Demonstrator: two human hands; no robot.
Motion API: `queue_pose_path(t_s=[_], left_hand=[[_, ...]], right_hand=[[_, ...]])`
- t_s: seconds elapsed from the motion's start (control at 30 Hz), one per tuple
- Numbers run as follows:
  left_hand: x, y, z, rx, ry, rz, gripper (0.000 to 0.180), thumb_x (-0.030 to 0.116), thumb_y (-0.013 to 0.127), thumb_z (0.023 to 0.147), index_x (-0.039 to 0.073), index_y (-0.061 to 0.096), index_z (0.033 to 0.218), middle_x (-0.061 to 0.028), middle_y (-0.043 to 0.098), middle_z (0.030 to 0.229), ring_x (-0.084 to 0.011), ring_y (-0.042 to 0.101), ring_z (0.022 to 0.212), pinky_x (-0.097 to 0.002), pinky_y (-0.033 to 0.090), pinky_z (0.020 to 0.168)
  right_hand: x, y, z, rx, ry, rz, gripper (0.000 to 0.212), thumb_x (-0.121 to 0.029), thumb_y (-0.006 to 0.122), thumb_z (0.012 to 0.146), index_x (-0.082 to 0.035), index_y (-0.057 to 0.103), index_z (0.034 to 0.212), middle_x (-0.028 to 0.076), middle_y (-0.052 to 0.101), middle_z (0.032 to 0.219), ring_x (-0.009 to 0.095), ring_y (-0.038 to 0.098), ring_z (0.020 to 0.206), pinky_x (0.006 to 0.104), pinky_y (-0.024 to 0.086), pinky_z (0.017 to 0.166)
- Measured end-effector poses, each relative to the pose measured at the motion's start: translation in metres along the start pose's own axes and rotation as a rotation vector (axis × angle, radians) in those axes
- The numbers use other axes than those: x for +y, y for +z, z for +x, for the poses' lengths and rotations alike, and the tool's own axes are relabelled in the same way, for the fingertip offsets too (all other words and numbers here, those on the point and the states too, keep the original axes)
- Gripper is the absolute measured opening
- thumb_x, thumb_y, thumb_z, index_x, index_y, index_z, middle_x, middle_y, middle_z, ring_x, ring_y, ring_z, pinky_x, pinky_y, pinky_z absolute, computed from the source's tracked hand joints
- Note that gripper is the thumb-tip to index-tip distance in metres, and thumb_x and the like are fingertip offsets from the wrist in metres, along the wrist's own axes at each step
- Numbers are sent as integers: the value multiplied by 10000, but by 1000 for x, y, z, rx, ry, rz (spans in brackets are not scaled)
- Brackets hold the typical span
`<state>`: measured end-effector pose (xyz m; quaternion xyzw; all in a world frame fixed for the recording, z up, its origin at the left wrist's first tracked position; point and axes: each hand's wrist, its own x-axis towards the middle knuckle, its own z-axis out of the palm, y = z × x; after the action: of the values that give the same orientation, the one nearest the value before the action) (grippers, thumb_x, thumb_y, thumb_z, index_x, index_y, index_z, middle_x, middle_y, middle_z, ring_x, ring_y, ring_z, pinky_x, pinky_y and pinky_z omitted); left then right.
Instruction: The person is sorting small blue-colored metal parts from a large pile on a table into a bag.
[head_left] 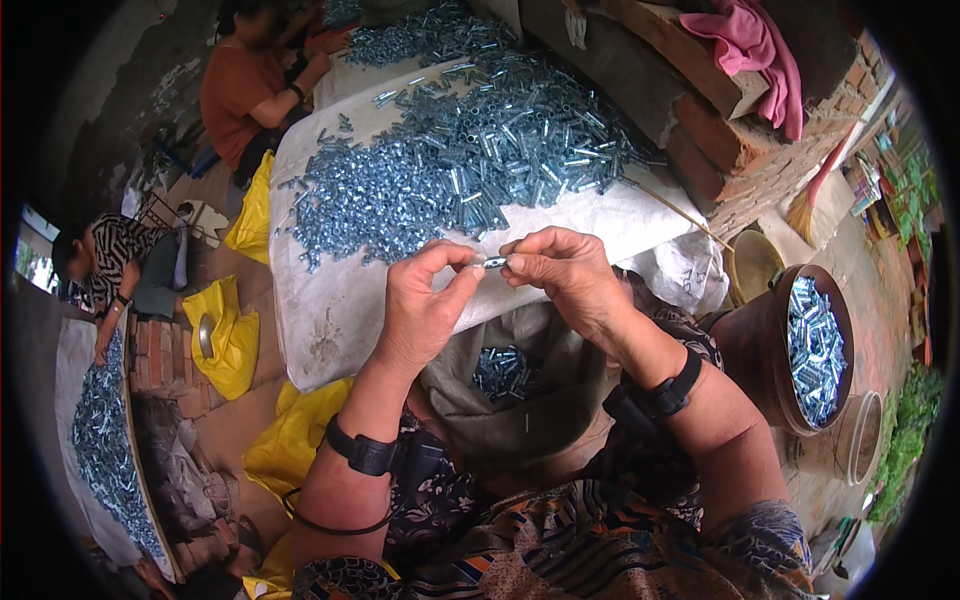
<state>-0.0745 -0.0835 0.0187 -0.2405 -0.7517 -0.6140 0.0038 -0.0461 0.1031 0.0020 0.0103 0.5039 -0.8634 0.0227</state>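
Head view. One metal piece (pixel 494 262), short, silvery: its left end is pinched between thumb and forefinger of the left hand (pixel 425 300), its right end is gripped by the fingertips of the right hand (pixel 572 280); it is held near the front edge of a white sheet (pixel 330 335). Small parts (pixel 370 210) are heaped toward the sheet's left edge, tubes (pixel 540 130) toward its right. Below the hands, more tubes are contained in a sack (pixel 490 430). Beyond the right corner, a bucket (pixel 745 345) is filled with tubes.

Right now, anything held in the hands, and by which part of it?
Yes: a small shiny metal piece, held by its two ends. The left hand pinches the left end, the right hand the right.
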Motion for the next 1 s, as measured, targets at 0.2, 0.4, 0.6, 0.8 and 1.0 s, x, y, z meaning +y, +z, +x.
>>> queue_pose_path(t_s=[0.2, 0.4, 0.6, 0.8, 1.0], left_hand=[[7, -10, -5, -8, -4, -30, 66, -11, 628, 791, -23, 643, 854, -17, 626, 850, -78, 556, 795, -212, 433, 726], [10, -24, -11, -94, -210, -242, 147, -20, 636, 783, -21, 633, 930, -42, 633, 875, -87, 575, 828, -221, 447, 761], [-5, -16, -6, -231, -277, -580, 193, -31, 626, 793, -29, 617, 986, -69, 648, 906, -105, 605, 822, -221, 474, 758], [-6, -15, -11, -276, -295, -687, 161, -17, 627, 812, -23, 629, 973, -68, 657, 884, -109, 620, 800, -216, 493, 723], [5, -14, -23, -348, -336, -624, 139, -6, 644, 806, -13, 646, 944, -45, 652, 824, -98, 610, 751, -209, 488, 672]], right_hand=[[0, 8, 1, -40, 30, 58, 95, 12, 691, 775, 0, 650, 860, 95, 673, 835, 148, 641, 736, 266, 532, 715], [0, 12, 1, -112, -12, -69, 91, 7, 704, 764, 7, 660, 843, 92, 671, 796, 138, 636, 718, 249, 523, 697], [2, 1, -2, -168, 77, 31, 85, 9, 698, 770, 6, 661, 846, 108, 672, 811, 159, 647, 726, 262, 536, 696], [4, 1, -8, -231, 222, 183, 68, 9, 684, 784, 3, 659, 846, 120, 672, 827, 182, 658, 743, 282, 549, 702], [-1, -7, -14, -329, 303, 150, 67, 16, 673, 787, 15, 655, 851, 122, 671, 817, 176, 657, 720, 273, 543, 671]])
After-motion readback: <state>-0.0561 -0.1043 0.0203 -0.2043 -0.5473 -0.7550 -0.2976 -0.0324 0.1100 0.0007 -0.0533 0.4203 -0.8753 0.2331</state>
